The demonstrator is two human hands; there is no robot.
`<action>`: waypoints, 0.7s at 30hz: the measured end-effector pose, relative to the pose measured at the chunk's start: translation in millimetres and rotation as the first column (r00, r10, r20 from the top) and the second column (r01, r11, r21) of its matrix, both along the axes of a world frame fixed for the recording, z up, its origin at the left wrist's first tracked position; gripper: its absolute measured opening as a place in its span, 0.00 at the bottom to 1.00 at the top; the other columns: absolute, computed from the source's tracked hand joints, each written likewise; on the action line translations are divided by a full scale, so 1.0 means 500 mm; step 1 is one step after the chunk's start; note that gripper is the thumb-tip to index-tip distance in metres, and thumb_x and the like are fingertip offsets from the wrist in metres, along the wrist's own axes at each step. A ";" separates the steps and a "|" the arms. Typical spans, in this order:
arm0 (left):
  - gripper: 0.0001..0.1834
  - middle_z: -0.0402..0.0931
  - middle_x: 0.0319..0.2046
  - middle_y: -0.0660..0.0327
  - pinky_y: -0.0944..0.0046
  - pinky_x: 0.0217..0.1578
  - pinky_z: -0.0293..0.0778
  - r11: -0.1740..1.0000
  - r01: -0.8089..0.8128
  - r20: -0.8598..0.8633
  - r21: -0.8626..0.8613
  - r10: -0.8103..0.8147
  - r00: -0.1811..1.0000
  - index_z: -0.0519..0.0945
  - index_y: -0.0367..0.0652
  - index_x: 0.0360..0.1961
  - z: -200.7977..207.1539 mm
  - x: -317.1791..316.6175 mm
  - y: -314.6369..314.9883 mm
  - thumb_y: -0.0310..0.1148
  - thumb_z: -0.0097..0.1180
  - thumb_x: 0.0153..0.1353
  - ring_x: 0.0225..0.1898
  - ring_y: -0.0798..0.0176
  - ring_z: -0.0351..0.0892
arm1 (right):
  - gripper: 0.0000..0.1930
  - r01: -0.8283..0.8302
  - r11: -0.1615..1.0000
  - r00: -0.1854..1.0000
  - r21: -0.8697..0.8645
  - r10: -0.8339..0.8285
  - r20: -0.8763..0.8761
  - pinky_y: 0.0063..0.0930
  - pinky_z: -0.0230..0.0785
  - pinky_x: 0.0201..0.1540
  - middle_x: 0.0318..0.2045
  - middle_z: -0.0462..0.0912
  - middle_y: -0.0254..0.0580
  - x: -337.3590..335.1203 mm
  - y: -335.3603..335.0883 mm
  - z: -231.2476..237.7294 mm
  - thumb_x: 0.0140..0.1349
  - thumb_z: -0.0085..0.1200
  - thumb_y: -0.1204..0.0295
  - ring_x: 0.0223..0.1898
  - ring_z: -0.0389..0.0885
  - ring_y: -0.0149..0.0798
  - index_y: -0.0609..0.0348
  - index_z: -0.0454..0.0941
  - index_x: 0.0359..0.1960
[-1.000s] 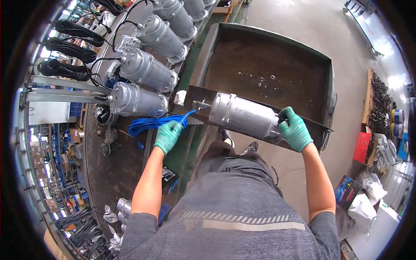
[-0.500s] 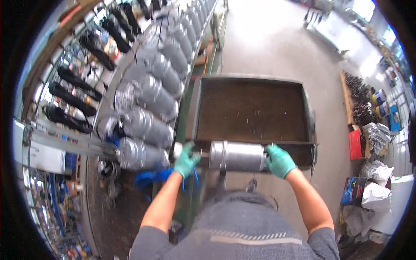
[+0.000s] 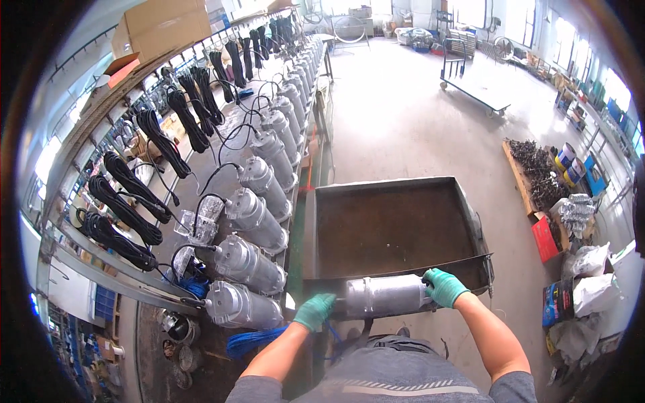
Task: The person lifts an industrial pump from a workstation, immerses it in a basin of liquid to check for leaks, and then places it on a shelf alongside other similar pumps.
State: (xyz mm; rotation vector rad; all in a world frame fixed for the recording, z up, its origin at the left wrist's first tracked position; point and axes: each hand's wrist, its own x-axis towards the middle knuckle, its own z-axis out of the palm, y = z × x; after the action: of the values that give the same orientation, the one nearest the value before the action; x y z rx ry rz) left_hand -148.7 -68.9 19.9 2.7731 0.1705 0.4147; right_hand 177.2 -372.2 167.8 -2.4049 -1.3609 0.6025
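Note:
A silver metal cylinder [image 3: 386, 296], like a pump motor housing, lies sideways across the near rim of a dark metal trough [image 3: 396, 183]. My right hand [image 3: 444, 287], in a green glove, is closed on its right end, fingers over the dark edge. At the left end, my gloved left hand [image 3: 315, 311] has its fingers drawn together around the thin shaft; the fingertips are partly blurred. Blue cord [image 3: 255, 341] lies to the left of that hand. A small white piece [image 3: 289, 301] shows just beyond the left glove.
On the left, a long row of similar silver cylinders [image 3: 252, 264] stands on a bench, with black cables attached. Coiled black cables [image 3: 117, 238] hang from a rack behind them. A flat trolley [image 3: 474, 94] stands far off; boxes and white bags [image 3: 594, 295] line the right side.
The view has tilted up, showing more of the room ahead. My left hand has come closer to the cylinder's left end. My right hand stays at the right end.

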 end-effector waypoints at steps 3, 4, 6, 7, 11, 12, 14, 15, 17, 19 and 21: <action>0.24 0.80 0.50 0.47 0.50 0.51 0.78 0.999 0.036 -0.087 -0.037 -0.039 0.995 0.78 0.43 0.60 -0.004 0.001 0.020 0.33 0.61 0.61 0.50 0.42 0.80 | 0.11 -0.044 0.999 0.999 -0.002 0.044 0.012 0.43 0.77 0.53 0.46 0.83 0.53 0.005 0.002 -0.005 0.64 0.57 0.70 0.47 0.83 0.57 0.55 0.81 0.46; 0.25 0.80 0.52 0.47 0.50 0.52 0.77 0.991 0.040 -0.124 -0.124 -0.055 0.991 0.79 0.44 0.60 0.000 0.008 0.031 0.35 0.62 0.61 0.51 0.43 0.80 | 0.11 -0.039 0.999 0.999 -0.003 0.040 0.015 0.43 0.77 0.53 0.46 0.83 0.53 0.009 0.002 -0.007 0.64 0.57 0.70 0.47 0.83 0.57 0.55 0.81 0.46; 0.23 0.82 0.52 0.49 0.51 0.55 0.77 0.959 0.277 -0.110 0.057 -0.269 0.957 0.81 0.44 0.59 0.005 0.003 0.071 0.40 0.62 0.65 0.54 0.46 0.81 | 0.11 -0.027 0.999 0.999 -0.046 0.025 -0.036 0.43 0.77 0.52 0.46 0.83 0.53 0.012 0.009 -0.011 0.62 0.58 0.72 0.47 0.83 0.56 0.56 0.81 0.46; 0.20 0.84 0.49 0.50 0.55 0.55 0.77 0.951 -0.008 -0.175 -0.308 -0.048 0.984 0.85 0.42 0.54 -0.023 0.008 0.073 0.44 0.61 0.68 0.53 0.53 0.83 | 0.11 -0.034 0.999 0.999 -0.042 0.032 -0.036 0.43 0.77 0.52 0.46 0.83 0.53 0.008 0.013 -0.012 0.62 0.58 0.72 0.47 0.83 0.56 0.56 0.81 0.46; 0.22 0.83 0.32 0.54 0.56 0.36 0.80 0.524 -0.549 -0.590 -0.650 0.106 0.800 0.87 0.42 0.44 0.032 0.092 0.052 0.52 0.55 0.72 0.32 0.57 0.83 | 0.11 -0.042 0.999 0.999 -0.007 0.042 -0.020 0.43 0.77 0.52 0.45 0.84 0.53 0.014 -0.002 -0.029 0.61 0.58 0.73 0.48 0.83 0.56 0.56 0.81 0.46; 0.25 0.80 0.26 0.57 0.55 0.30 0.80 0.285 -0.759 -0.771 -0.586 0.091 0.630 0.86 0.41 0.42 0.022 0.098 0.057 0.55 0.52 0.73 0.24 0.56 0.80 | 0.11 -0.063 0.998 0.998 0.014 0.063 -0.020 0.43 0.77 0.52 0.45 0.84 0.53 0.015 0.001 -0.028 0.60 0.58 0.74 0.48 0.83 0.56 0.56 0.81 0.46; 0.27 0.79 0.25 0.59 0.55 0.27 0.79 0.258 -0.753 -0.769 -0.605 0.056 0.637 0.85 0.41 0.42 0.025 0.086 0.059 0.57 0.51 0.73 0.23 0.58 0.78 | 0.11 -0.077 0.997 0.997 0.007 0.077 -0.016 0.44 0.77 0.52 0.45 0.84 0.54 0.015 0.001 -0.025 0.60 0.57 0.74 0.48 0.83 0.57 0.56 0.81 0.46; 0.29 0.77 0.24 0.61 0.54 0.24 0.77 0.231 -0.748 -0.767 -0.622 0.013 0.641 0.84 0.40 0.42 0.034 0.088 0.055 0.59 0.49 0.73 0.21 0.60 0.75 | 0.11 -0.085 0.996 0.996 -0.004 0.085 -0.015 0.44 0.76 0.52 0.45 0.84 0.54 0.014 -0.002 -0.023 0.61 0.57 0.74 0.48 0.83 0.57 0.56 0.81 0.46; 0.25 0.79 0.31 0.58 0.56 0.29 0.79 0.293 -0.674 -0.687 -0.678 0.072 0.723 0.84 0.41 0.48 0.052 0.072 0.032 0.55 0.57 0.71 0.27 0.61 0.78 | 0.11 -0.048 0.999 0.998 -0.012 0.047 -0.040 0.45 0.76 0.52 0.45 0.84 0.54 0.017 -0.005 -0.022 0.60 0.56 0.75 0.48 0.83 0.58 0.57 0.81 0.45; 0.24 0.82 0.46 0.51 0.55 0.45 0.80 0.761 -0.246 -0.241 -0.600 0.121 0.963 0.83 0.40 0.53 0.048 0.044 0.019 0.49 0.63 0.67 0.43 0.54 0.84 | 0.11 -0.060 0.998 0.998 0.010 0.060 -0.008 0.45 0.76 0.52 0.45 0.84 0.54 0.019 -0.010 -0.022 0.60 0.57 0.75 0.48 0.83 0.58 0.57 0.81 0.45; 0.22 0.76 0.60 0.52 0.52 0.61 0.73 0.788 -0.103 -0.163 -0.607 0.004 0.987 0.83 0.43 0.56 0.021 0.013 0.031 0.41 0.66 0.63 0.62 0.47 0.75 | 0.11 -0.027 0.999 0.999 -0.044 0.025 -0.037 0.45 0.76 0.53 0.45 0.83 0.53 0.006 -0.004 0.004 0.60 0.56 0.75 0.49 0.82 0.58 0.57 0.81 0.45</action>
State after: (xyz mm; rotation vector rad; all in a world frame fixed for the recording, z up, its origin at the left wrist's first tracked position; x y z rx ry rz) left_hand -142.0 -53.4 30.5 2.1472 0.3538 0.1175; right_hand 180.4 -374.3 169.6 -2.4018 -1.3799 0.6871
